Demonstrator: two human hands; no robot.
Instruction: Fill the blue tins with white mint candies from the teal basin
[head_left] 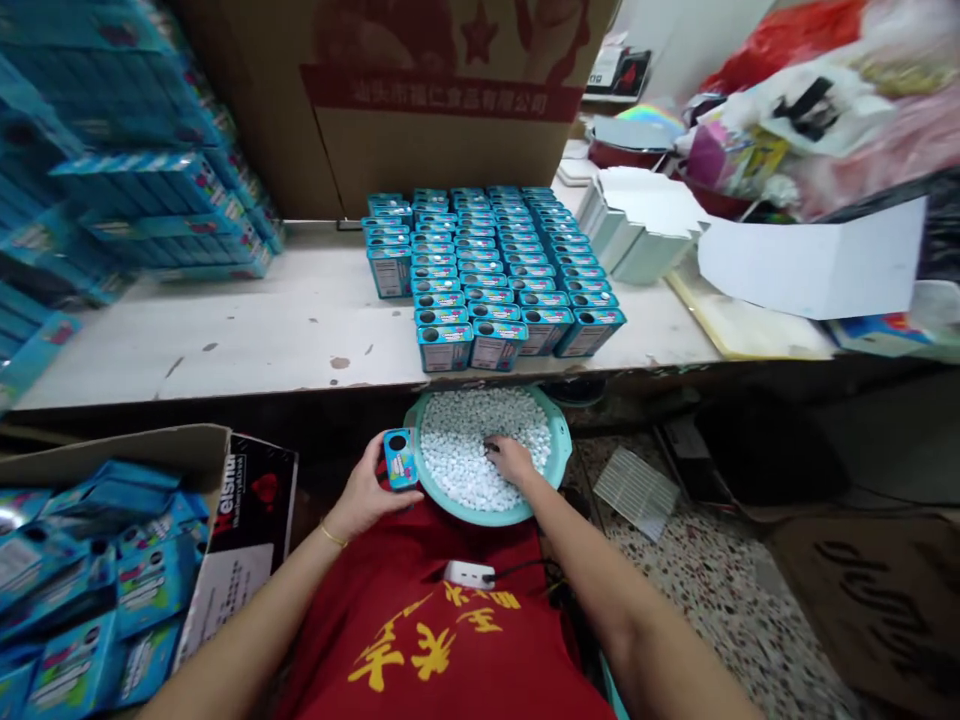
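Observation:
My left hand (367, 492) holds a small blue box (400, 458) by its sides, at the left rim of a turquoise basin (559, 445). The box's dark round hole faces up. White pellets (457, 440) fill the basin. My right hand (513, 462) reaches into the pellets right of the basin's middle; its fingers are bent and partly sunk, and what they hold, if anything, is hidden. Rows of similar blue boxes (444, 345) stand upright on the white table (247, 345) just behind the basin.
A carton (202, 440) of blue boxes stands at the lower left. Stacked blue packs (165, 190) rise at the back left, beside a large brown carton (442, 130). White card pieces (645, 220) and plastic bags (825, 110) lie at the right.

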